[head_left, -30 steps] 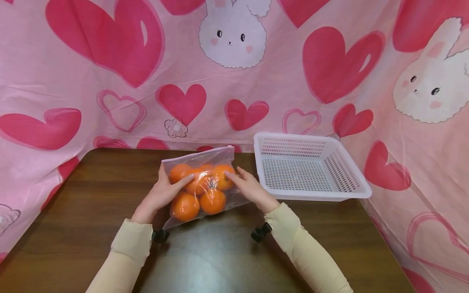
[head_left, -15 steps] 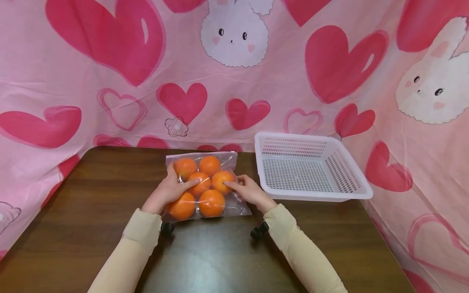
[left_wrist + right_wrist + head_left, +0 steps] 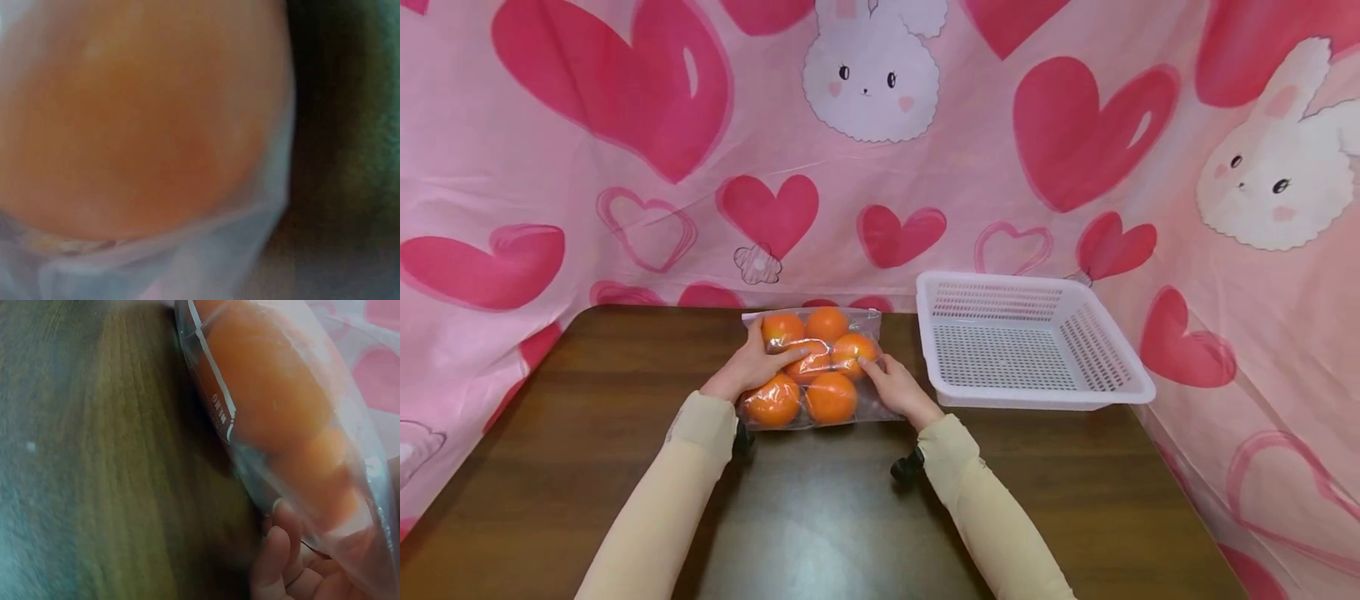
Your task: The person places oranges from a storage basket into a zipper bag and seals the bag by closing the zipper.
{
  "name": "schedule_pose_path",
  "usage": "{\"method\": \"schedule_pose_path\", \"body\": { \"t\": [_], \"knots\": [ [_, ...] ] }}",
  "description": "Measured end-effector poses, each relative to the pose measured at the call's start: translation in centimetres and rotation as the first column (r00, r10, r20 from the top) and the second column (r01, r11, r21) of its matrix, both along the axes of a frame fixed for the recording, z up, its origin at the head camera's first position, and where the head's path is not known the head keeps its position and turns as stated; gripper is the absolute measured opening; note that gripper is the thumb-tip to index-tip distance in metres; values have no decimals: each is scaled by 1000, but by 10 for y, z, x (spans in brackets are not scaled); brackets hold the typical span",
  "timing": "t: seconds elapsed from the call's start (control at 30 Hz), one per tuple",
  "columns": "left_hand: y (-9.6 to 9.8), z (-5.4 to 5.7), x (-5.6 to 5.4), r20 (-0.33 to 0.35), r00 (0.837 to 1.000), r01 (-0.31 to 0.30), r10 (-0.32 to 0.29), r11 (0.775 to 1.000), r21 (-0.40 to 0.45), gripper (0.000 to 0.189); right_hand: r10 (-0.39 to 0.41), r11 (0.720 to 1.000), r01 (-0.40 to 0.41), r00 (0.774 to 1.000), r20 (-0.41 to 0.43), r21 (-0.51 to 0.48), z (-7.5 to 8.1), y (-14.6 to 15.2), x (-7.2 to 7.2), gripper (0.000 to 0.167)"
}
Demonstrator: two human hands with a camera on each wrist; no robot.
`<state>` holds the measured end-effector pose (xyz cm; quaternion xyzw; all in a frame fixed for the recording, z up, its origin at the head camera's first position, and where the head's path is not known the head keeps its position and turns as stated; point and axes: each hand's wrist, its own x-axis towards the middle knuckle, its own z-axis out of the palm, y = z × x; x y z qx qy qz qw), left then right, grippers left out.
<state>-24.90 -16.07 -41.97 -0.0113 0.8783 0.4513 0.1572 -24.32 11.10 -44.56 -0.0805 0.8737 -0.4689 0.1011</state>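
A clear zip-top plastic bag (image 3: 871, 408) with several oranges (image 3: 831, 398) inside lies between the two hands, its zip edge toward the back of the table. My left hand (image 3: 751, 362) grips its left side, thumb across the upper face and fingers around the edge. On the opposite side my right hand (image 3: 895, 387) holds it with the thumb on top. In the right wrist view, that hand's curled fingers (image 3: 284, 550) are under the bag. A blurred orange (image 3: 137, 125) behind plastic fills most of the left wrist view, where no fingers can be made out.
Just right of the bag stands a white perforated plastic basket (image 3: 1030, 398), with nothing in it. The dark wooden table (image 3: 820, 517) extends toward me. Pink heart-print cloth (image 3: 925, 183) hangs behind and along both sides.
The bag was slanted one second ago and has turned level, with the oranges spread flatter inside. Both hands have moved it slightly away from me. The basket has stayed in place.
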Motion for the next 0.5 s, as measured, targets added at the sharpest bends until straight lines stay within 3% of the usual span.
{"method": "schedule_pose_path", "body": {
  "t": [0.17, 0.33, 0.43, 0.5],
  "knots": [
    [-5, -2, -7, -15, 1000, 28, -28, 999, 27, 114, 1, 997, 5, 997, 74, -83, -7, -4, 0, 51],
    [-5, -3, -11, -48, 999, 23, -22, 999, 23, 115, -19, 994, 34, 990, 142, -106, -6, -2, 2, 46],
    [-5, -1, -9, -58, 998, -7, 6, 1000, -19, 120, -28, 999, 30, 996, 89, -27, -3, 2, 3, 52],
    [-4, 4, -6, -79, 997, -28, 23, 998, -56, 122, -25, 998, 24, 1000, 9, 50, 3, 5, 5, 61]
  ]
}}
